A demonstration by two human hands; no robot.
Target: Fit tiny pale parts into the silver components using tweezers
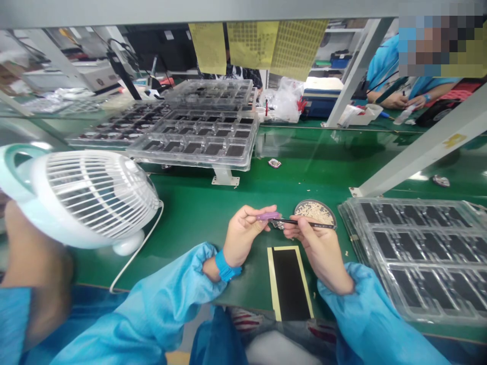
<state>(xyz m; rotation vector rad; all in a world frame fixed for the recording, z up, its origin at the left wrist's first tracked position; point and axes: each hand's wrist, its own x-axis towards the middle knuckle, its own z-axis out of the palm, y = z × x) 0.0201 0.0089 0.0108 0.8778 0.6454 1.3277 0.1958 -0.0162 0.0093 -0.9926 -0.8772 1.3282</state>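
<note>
My left hand [247,228] is closed, pinching a small purple piece [268,216] between thumb and fingers; its exact kind is too small to make out. In my right hand [314,243] is a pair of slim black tweezers [317,224], with the tips pointing left and meeting the end of the purple piece or lying very near it. Just beyond the right hand stands a round dish [300,204] full of small beige bits. Below both hands, a black rectangular sheet [291,284] with a pale yellow border lies on the green bench.
A white fan [99,197] with its cable is at the left. Stacked clear trays [429,253] of dark panels stand at the right; more trays [198,137] sit on a raised shelf. A metal post [411,147] rises at right. Co-workers' arms show at left and back right.
</note>
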